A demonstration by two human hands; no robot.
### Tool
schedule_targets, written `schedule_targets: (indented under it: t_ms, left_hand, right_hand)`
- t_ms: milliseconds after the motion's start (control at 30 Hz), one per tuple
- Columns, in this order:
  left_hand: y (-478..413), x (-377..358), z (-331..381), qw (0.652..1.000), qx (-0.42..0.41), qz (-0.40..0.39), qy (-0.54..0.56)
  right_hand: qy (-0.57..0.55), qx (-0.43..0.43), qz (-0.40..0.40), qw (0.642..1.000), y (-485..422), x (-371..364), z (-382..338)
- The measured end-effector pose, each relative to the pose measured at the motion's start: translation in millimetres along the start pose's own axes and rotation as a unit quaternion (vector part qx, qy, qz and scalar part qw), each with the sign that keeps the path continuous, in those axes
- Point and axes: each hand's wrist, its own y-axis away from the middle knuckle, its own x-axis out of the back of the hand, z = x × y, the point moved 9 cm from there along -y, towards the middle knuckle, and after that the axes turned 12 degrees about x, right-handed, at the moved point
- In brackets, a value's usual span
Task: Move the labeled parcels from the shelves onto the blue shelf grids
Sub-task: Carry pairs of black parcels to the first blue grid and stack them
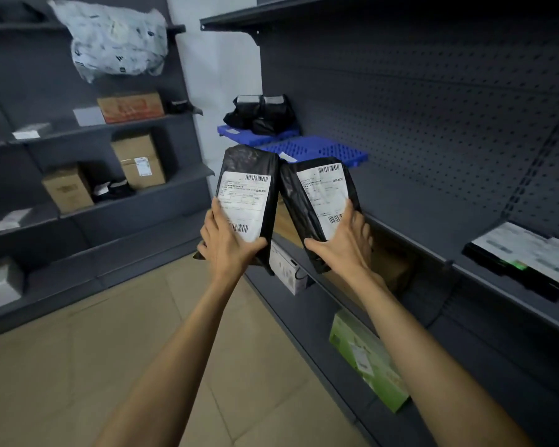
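Dark gray shelves point(433, 130) line both sides of a tan floor point(110, 333). Blue grids point(317, 150) sit on the right shelf. Both arms reach forward. The left hand point(229, 243) grips one black parcel point(249, 195) by its bottom. The right hand point(342, 243) grips the other parcel point(317, 195). Both parcels are in the air before the grids, standing tall, labels facing us, tops leaning together.

Glossy black plastic parcels point(246, 195) with paper labels; matt metal shelves point(433, 124).
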Motion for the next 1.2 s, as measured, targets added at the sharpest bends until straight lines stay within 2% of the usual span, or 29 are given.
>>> schedule_targets:
  t_ms: [233, 467, 900, 1200]
  left_hand:
    - [-159, 1, 0, 0.998, -0.016, 0.009, 0.052]
    - [-290, -15, 15, 0.997, -0.039, 0.014, 0.060]
    - [-538, -108, 77, 0.995, -0.065, 0.026, 0.070]
    - [-681, -166, 121, 0.994, -0.100, -0.009, 0.051]
  right_hand:
    - [-0.014, 0.024, 0.022, 0.999, -130, -49, -76]
    - [-0.022, 0.026, 0.042, 0.999, -242, -92, -114]
    - [-0.016, 0.041, 0.073, 0.996, -494, -167, -129]
    - [-0.001, -0.011, 0.100, 0.995, -621, -209, -128]
